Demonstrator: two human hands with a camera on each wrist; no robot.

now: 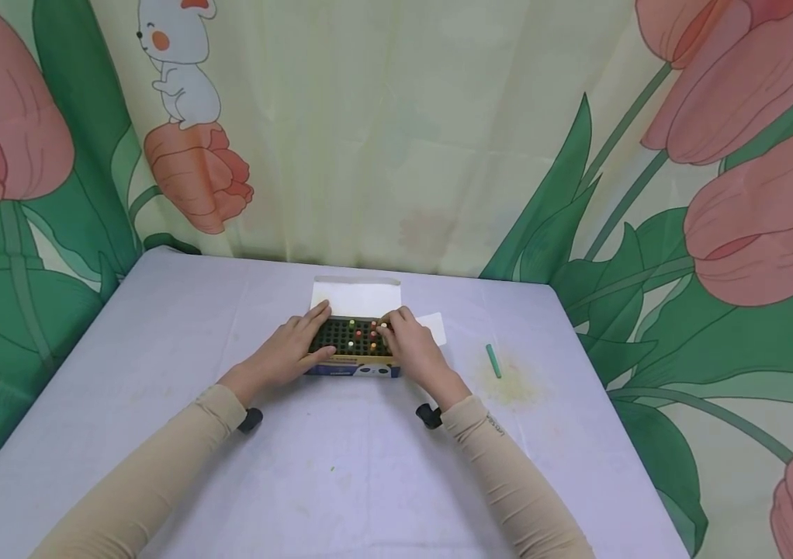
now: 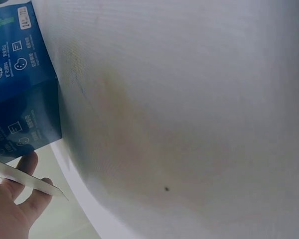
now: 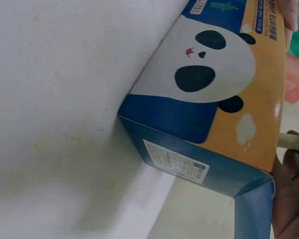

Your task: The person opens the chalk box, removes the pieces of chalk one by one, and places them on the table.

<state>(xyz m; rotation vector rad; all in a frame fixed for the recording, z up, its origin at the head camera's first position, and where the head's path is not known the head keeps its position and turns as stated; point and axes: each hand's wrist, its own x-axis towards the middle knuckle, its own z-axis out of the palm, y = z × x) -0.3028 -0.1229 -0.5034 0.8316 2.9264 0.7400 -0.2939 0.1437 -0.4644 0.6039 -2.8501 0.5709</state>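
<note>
A blue and orange chalk box with a panda on its front stands on the table, its lid folded back. Inside sits a black insert full of round holes, where several coloured chalk sticks stand upright, mostly towards the right. My left hand rests across the box's left end, fingers straight towards the back and thumb along the front rim. In the left wrist view its fingers lie around a side flap. Over the right end, my right hand pinches a pale chalk stick.
A green chalk stick lies on the white tablecloth to the right of the box, beside a yellowish dust stain. A white side flap sticks out at the box's right. Behind the table hangs a flowered curtain.
</note>
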